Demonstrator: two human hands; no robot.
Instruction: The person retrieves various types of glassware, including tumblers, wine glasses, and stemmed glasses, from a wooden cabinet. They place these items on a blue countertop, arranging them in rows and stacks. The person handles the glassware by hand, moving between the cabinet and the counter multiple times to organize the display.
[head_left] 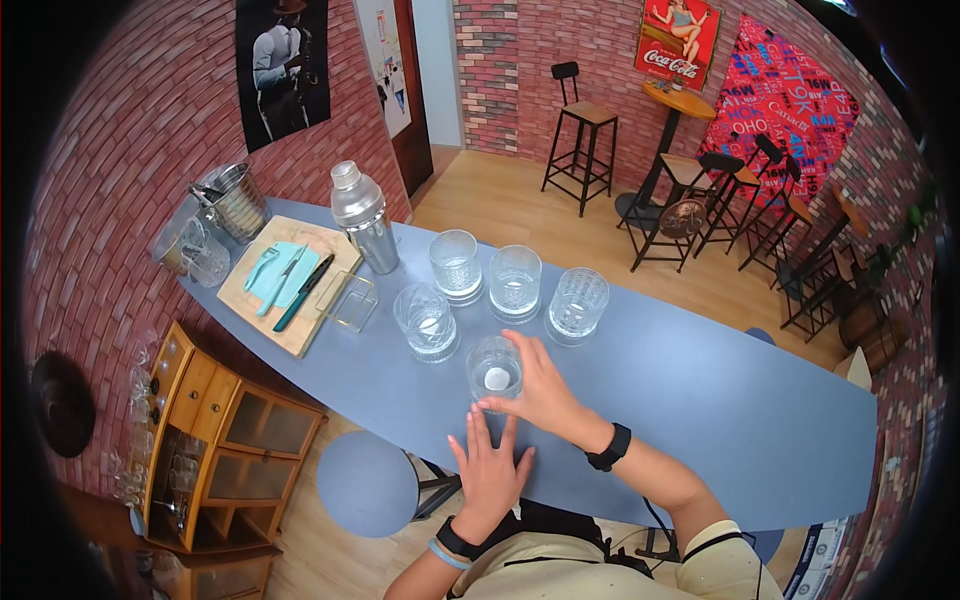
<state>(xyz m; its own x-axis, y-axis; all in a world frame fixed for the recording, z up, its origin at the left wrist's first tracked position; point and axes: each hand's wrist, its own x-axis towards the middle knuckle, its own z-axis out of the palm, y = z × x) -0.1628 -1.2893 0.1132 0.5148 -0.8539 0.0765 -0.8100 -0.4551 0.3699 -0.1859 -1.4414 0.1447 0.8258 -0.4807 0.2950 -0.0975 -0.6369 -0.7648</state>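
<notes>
My right hand is wrapped around a clear drinking glass standing on the blue-grey counter, thumb on the near side and fingers on the far side. Just below that glass lies my left hand, its fingers spread and pointing at the base; whether the fingertips touch it I cannot tell. Beyond it, several more patterned clear glasses stand upright: one at the left, one at the back, another in the middle and one at the right.
Left of the glasses are a silver cocktail shaker, a small wire holder and a wooden board bearing a turquoise mat, a peeler and knives. A metal ice bucket and a glass jug occupy the counter's far left end. A round stool sits below.
</notes>
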